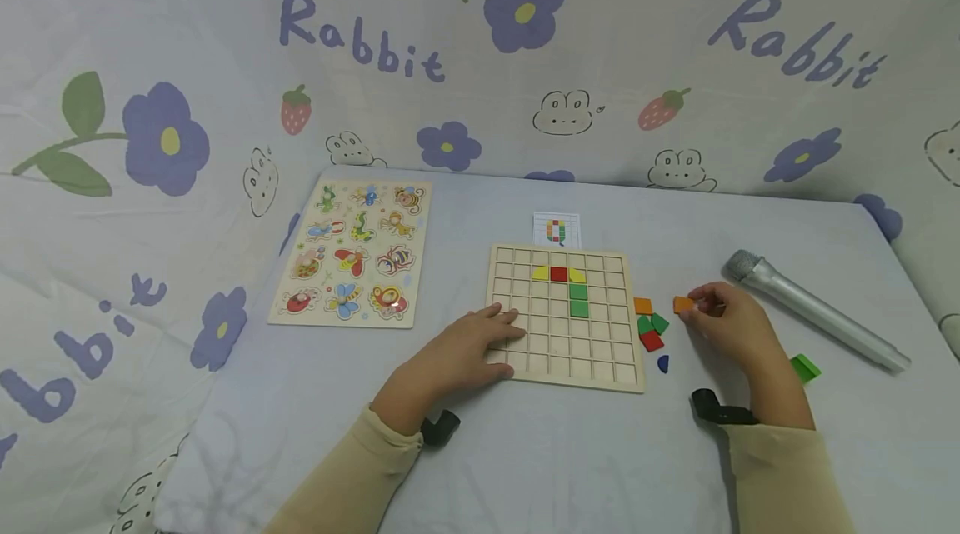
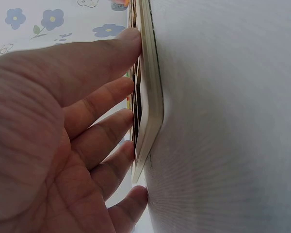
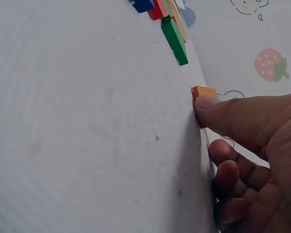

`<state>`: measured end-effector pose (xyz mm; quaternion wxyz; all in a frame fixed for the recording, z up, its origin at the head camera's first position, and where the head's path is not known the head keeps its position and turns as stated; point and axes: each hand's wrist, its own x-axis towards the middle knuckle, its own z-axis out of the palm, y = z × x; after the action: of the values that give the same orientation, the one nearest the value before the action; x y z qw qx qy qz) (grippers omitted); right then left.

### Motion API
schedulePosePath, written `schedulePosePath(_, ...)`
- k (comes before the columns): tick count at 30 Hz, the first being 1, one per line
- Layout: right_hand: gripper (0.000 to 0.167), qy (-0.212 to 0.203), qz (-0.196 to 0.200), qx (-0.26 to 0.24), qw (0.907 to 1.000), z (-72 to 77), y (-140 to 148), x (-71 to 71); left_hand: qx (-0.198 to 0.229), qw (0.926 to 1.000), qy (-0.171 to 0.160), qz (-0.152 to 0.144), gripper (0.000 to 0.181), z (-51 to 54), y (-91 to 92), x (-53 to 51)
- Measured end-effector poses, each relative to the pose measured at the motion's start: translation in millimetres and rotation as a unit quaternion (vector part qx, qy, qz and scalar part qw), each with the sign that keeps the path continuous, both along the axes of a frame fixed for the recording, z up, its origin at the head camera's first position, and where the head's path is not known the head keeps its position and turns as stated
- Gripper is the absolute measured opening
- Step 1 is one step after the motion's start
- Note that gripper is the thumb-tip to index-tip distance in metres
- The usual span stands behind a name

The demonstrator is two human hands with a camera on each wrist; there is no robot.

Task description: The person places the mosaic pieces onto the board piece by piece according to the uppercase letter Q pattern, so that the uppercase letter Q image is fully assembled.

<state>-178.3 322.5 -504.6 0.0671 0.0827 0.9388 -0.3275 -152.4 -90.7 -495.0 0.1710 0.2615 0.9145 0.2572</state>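
A wooden grid board [image 1: 543,342] lies in the middle of the table. Two yellow pieces, a red square [image 1: 558,274] and two green squares [image 1: 579,291] sit in its cells. My left hand [image 1: 468,348] rests on the board's left edge with fingers spread; in the left wrist view the thumb and fingertips [image 2: 128,41] touch the rim. Right of the board, my right hand [image 1: 726,319] pinches an orange square tile [image 1: 682,305] between thumb and finger, low at the tabletop. Its far side is hidden behind the thumb in the right wrist view.
Loose pieces lie right of the board: an orange square [image 1: 642,306], green pieces [image 1: 659,323], a red square [image 1: 652,341] and a blue half-round [image 1: 663,364]. A pattern card [image 1: 557,229] is behind the board. An insect puzzle [image 1: 348,255], silver microphone [image 1: 817,309] and green object [image 1: 806,368] lie farther out.
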Motion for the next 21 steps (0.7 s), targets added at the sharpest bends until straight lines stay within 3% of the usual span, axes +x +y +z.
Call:
schedulePosePath(11,0.029,0.025,-0.020,-0.030,0.9991,6.9,-12,0.9,-0.006,1.0000,0.002,-0.005,0.059,0.8,0.4,-0.9)
schedulePosePath(17,0.026,0.044,0.035,-0.077,0.9955,28.7,-67,-15.9,-0.005,1.0000,0.003,-0.005,0.059,-1.2,-0.2,-1.1)
schedulePosePath(21,0.021,0.043,0.082,-0.101,0.9906,31.9,-113,-31.1,-0.001,1.0000,0.003,-0.007,0.059,-2.5,-1.1,-2.1)
